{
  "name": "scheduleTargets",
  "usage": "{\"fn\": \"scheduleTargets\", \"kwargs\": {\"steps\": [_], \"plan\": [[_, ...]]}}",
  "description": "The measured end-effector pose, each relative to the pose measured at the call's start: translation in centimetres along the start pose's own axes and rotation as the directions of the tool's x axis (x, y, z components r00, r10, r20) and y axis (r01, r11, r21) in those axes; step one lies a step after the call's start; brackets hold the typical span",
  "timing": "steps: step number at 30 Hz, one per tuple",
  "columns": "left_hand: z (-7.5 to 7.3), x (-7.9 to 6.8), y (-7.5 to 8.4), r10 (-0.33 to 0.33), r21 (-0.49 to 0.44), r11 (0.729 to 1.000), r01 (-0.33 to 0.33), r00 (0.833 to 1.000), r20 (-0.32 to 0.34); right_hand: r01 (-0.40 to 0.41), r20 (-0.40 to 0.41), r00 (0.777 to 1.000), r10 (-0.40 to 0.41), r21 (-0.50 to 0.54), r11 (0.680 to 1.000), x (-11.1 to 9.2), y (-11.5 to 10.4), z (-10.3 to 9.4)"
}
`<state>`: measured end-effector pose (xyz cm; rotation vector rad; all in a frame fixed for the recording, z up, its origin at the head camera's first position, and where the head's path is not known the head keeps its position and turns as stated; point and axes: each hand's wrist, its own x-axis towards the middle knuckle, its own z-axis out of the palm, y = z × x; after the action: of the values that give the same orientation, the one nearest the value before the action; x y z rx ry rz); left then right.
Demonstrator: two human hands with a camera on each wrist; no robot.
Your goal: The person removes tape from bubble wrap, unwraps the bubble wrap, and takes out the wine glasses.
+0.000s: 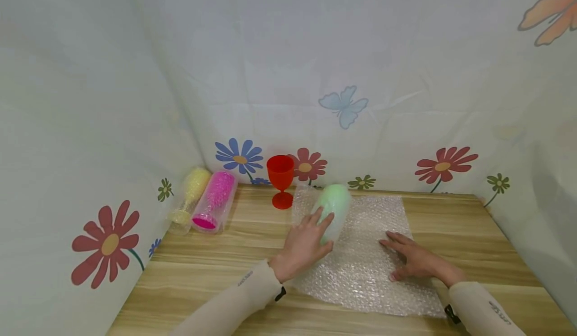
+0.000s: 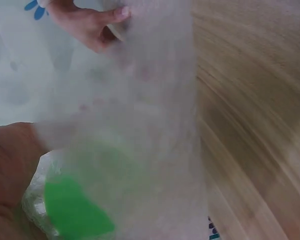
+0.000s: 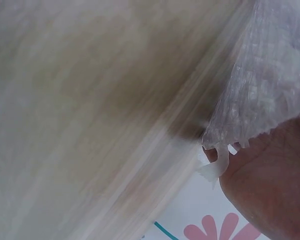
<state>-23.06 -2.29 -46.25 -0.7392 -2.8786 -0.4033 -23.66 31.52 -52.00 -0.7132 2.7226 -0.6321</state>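
A green goblet, covered in bubble wrap, lies on the bubble wrap sheet. My left hand rests on the goblet from the left, its fingers extended over it and the thumb near the lower end. In the left wrist view the bright green end of the goblet shows beside the palm. On the sheet's right side, my right hand touches it with fingers and thumb spread apart. Crinkled bubble wrap hides the right fingertips in the right wrist view, where its ragged edge crosses the palm.
An upright red goblet stands behind the sheet near the back edge. Two wrapped goblets, one yellow and one pink, lie at the back left. Flower-printed curtains border the wooden table.
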Motion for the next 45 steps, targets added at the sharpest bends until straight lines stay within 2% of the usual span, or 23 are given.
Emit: {"fn": "scheduleTargets", "kwargs": {"steps": [9, 13, 21, 26, 36, 45], "plan": [[1.5, 0.4, -0.1, -0.006, 0.008, 1.0, 0.005, 0.999, 0.035, -0.004, -0.004, 1.0, 0.004, -0.003, 1.0, 0.1, 0.1, 0.1], [1.8, 0.3, 0.2, -0.01, -0.042, 0.999, 0.012, 0.999, 0.042, -0.006, -0.004, 1.0, 0.006, -0.003, 1.0, 0.1, 0.2, 0.2], [2.4, -0.1, 1.3, -0.02, -0.139, 0.99, 0.038, 0.991, 0.134, -0.023, -0.002, 1.0, 0.023, 0.001, 1.0, 0.0, 0.0, 0.2], [3.2, -0.2, 1.9, -0.023, -0.16, 0.986, 0.047, 0.989, 0.149, -0.035, -0.003, 0.999, 0.035, 0.0, 0.999, 0.0, -0.2, 0.2], [3.6, -0.6, 1.0, 0.124, -0.193, 0.976, -0.101, 0.986, 0.113, -0.017, -0.013, 1.0, 0.016, -0.015, 1.0, -0.1, 0.2, 0.3], [3.9, -0.9, 0.3, 0.152, -0.167, 0.977, -0.134, 0.984, 0.094, -0.035, 0.0, 0.999, 0.035, -0.024, 0.999, 0.2, 0.1, 0.2]]}}
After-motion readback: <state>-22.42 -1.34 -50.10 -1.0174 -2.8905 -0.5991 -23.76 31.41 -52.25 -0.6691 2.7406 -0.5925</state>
